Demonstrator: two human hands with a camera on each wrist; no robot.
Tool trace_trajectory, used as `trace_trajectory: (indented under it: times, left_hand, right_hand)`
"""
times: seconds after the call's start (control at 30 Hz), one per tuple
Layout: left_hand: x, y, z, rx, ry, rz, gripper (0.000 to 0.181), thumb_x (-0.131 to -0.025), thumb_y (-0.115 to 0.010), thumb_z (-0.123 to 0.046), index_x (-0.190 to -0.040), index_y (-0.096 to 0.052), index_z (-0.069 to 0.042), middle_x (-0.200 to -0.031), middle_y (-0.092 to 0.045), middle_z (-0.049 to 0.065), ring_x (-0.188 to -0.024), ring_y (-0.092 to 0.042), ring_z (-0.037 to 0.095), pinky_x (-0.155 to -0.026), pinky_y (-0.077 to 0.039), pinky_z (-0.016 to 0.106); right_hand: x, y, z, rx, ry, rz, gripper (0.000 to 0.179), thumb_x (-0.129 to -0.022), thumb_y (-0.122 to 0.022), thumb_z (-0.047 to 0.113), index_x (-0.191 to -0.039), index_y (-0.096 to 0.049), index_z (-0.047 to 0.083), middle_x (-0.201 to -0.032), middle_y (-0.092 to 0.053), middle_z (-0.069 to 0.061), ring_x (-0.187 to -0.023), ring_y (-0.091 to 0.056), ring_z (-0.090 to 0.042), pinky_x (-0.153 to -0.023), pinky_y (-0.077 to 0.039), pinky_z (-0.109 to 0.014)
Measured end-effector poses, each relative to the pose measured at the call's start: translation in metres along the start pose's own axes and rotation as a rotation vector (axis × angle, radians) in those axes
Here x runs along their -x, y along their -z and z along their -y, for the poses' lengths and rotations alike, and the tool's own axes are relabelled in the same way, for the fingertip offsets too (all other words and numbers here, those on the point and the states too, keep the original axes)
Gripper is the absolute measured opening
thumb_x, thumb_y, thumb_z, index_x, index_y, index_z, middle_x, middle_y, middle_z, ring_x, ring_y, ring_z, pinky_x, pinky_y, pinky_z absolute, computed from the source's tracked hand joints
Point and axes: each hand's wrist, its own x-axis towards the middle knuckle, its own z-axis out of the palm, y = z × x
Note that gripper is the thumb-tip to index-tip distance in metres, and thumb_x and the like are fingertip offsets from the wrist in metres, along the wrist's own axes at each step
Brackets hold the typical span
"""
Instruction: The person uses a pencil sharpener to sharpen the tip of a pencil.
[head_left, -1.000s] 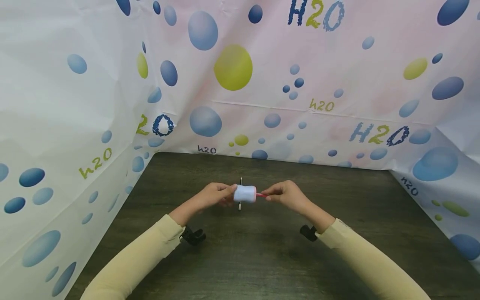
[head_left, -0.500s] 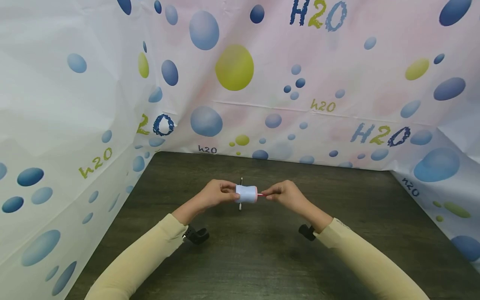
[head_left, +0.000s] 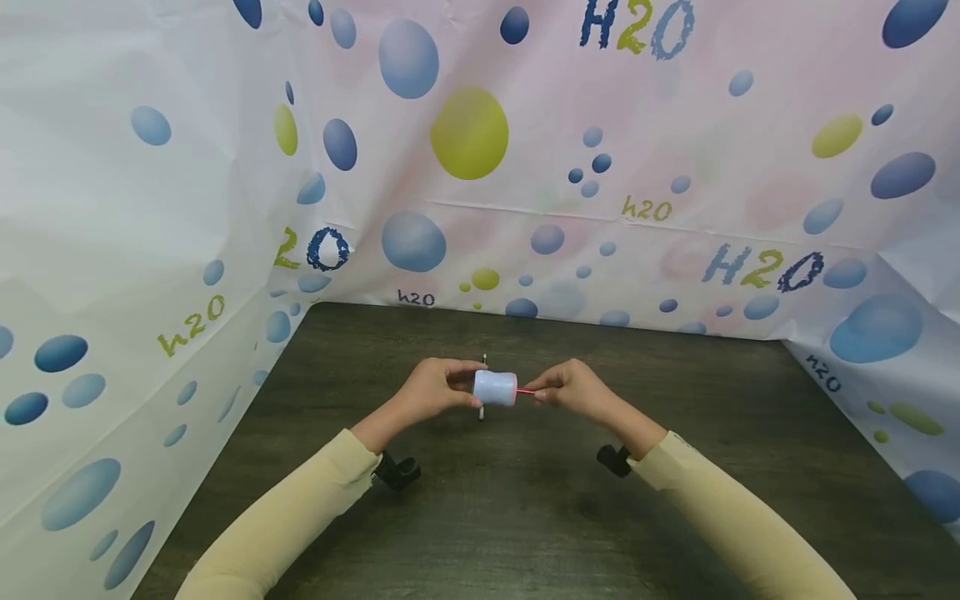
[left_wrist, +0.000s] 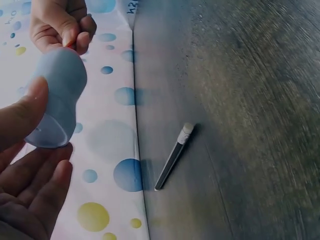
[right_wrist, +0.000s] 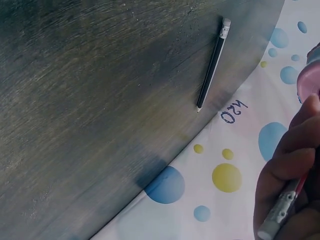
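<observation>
My left hand point(head_left: 431, 390) holds a light blue, waisted pencil sharpener point(head_left: 495, 388) in the air, thumb on one side and fingers on the other. Its pink end point(right_wrist: 309, 82) faces my right hand point(head_left: 576, 392). That hand pinches a red pencil point(head_left: 527, 391), whose front part runs into the pink end and is hidden there. In the right wrist view, the pencil's metal ferrule point(right_wrist: 283, 207) and white eraser stick out behind the fingers. Beneath the sharpener, a black pencil point(left_wrist: 171, 159) with a white eraser lies on the table, apart from both hands.
The dark wooden table point(head_left: 480, 517) meets a white backdrop point(head_left: 660, 108) printed with blue and green dots at the back and sides. Black straps with small devices point(head_left: 396, 472) sit on both wrists.
The left hand's fingers have shifted around the sharpener, the thumb now lower and nearer me. The sharpener has moved slightly right, while the right hand keeps its pinch on the red pencil.
</observation>
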Motion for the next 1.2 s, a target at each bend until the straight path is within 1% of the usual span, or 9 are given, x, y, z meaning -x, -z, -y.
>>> trace_trajectory:
  times: [0.13, 0.33, 0.43, 0.53, 0.63, 0.7, 0.77, 0.97, 1.2]
  left_hand:
    - [0.0002, -0.0020, -0.0001, -0.014, -0.038, -0.026, 0.052, -0.078, -0.083, -0.011, -0.127, -0.065, -0.012, -0.128, -0.067, 0.010, -0.116, -0.065, 0.027, -0.096, -0.056, 0.042]
    - [-0.0018, -0.0006, 0.0016, 0.112, -0.073, 0.017, 0.069, -0.081, -0.080, -0.007, -0.141, -0.046, -0.007, -0.143, -0.052, 0.014, -0.133, -0.052, 0.031, -0.112, -0.046, 0.045]
    - [-0.0039, 0.0014, 0.0018, 0.136, -0.004, 0.046, 0.069, -0.088, -0.076, -0.024, -0.146, -0.042, -0.008, -0.146, -0.050, 0.016, -0.134, -0.052, 0.032, -0.110, -0.047, 0.047]
    - [-0.0062, 0.0020, 0.0019, 0.136, 0.100, 0.073, 0.061, -0.096, -0.064, -0.039, -0.142, -0.049, -0.003, -0.137, -0.058, 0.019, -0.121, -0.062, 0.032, -0.100, -0.054, 0.047]
    - [-0.0077, 0.0023, 0.0015, 0.139, 0.184, 0.093, 0.053, -0.100, -0.057, -0.039, -0.133, -0.057, 0.003, -0.124, -0.067, 0.021, -0.109, -0.068, 0.034, -0.093, -0.058, 0.046]
    - [-0.0087, 0.0025, 0.0010, 0.154, 0.201, 0.102, 0.051, -0.099, -0.059, -0.036, -0.130, -0.059, 0.006, -0.119, -0.069, 0.022, -0.105, -0.069, 0.035, -0.091, -0.059, 0.045]
    - [-0.0084, 0.0033, -0.0001, 0.158, 0.203, 0.098, 0.049, -0.097, -0.062, -0.033, -0.128, -0.060, 0.006, -0.116, -0.070, 0.021, -0.104, -0.069, 0.035, -0.089, -0.059, 0.044]
    - [-0.0075, 0.0056, -0.0030, 0.112, 0.121, 0.064, 0.047, -0.091, -0.071, -0.025, -0.125, -0.062, 0.006, -0.112, -0.070, 0.020, -0.098, -0.069, 0.024, -0.081, -0.060, 0.035]
    - [-0.0052, 0.0044, -0.0012, 0.143, 0.104, 0.064, 0.050, -0.083, -0.080, -0.019, -0.125, -0.063, 0.002, -0.115, -0.069, 0.018, -0.103, -0.069, 0.025, -0.086, -0.060, 0.036]
  right_hand:
    - [0.0008, 0.0012, 0.0005, -0.019, -0.006, -0.001, 0.022, -0.095, -0.062, 0.006, -0.112, -0.073, -0.003, -0.103, -0.074, -0.023, -0.077, -0.063, -0.017, -0.069, -0.054, -0.033]
    - [0.0020, 0.0019, 0.0013, -0.046, 0.000, -0.040, 0.021, -0.095, -0.063, 0.007, -0.111, -0.074, 0.000, -0.110, -0.072, -0.023, -0.097, -0.069, -0.033, -0.081, -0.059, -0.045]
    - [0.0027, 0.0019, 0.0017, -0.044, 0.008, -0.058, 0.021, -0.094, -0.064, 0.008, -0.111, -0.074, 0.001, -0.110, -0.073, -0.023, -0.096, -0.070, -0.028, -0.082, -0.059, -0.045]
    - [0.0035, 0.0019, 0.0031, -0.029, 0.023, -0.079, 0.021, -0.093, -0.066, 0.008, -0.111, -0.074, 0.001, -0.110, -0.073, -0.020, -0.097, -0.071, -0.026, -0.081, -0.060, -0.041]
    - [0.0038, 0.0013, 0.0045, -0.012, 0.037, -0.098, 0.020, -0.092, -0.067, 0.008, -0.110, -0.075, 0.002, -0.110, -0.074, -0.018, -0.102, -0.071, -0.029, -0.082, -0.060, -0.040]
    - [0.0036, 0.0005, 0.0048, -0.004, 0.041, -0.108, 0.020, -0.092, -0.067, 0.008, -0.110, -0.075, 0.003, -0.109, -0.074, -0.017, -0.102, -0.071, -0.030, -0.082, -0.060, -0.040]
    - [0.0027, -0.0007, 0.0043, 0.005, 0.043, -0.115, 0.020, -0.092, -0.067, 0.008, -0.109, -0.076, 0.003, -0.108, -0.075, -0.017, -0.101, -0.071, -0.029, -0.082, -0.060, -0.040]
    - [0.0016, -0.0024, 0.0028, 0.021, 0.049, -0.123, 0.020, -0.093, -0.066, 0.008, -0.109, -0.075, 0.001, -0.106, -0.075, -0.017, -0.099, -0.072, -0.028, -0.079, -0.060, -0.037]
    - [0.0012, -0.0020, 0.0045, 0.041, 0.039, -0.076, 0.020, -0.092, -0.066, 0.007, -0.109, -0.076, 0.003, -0.109, -0.075, -0.017, -0.101, -0.071, -0.028, -0.080, -0.060, -0.037]
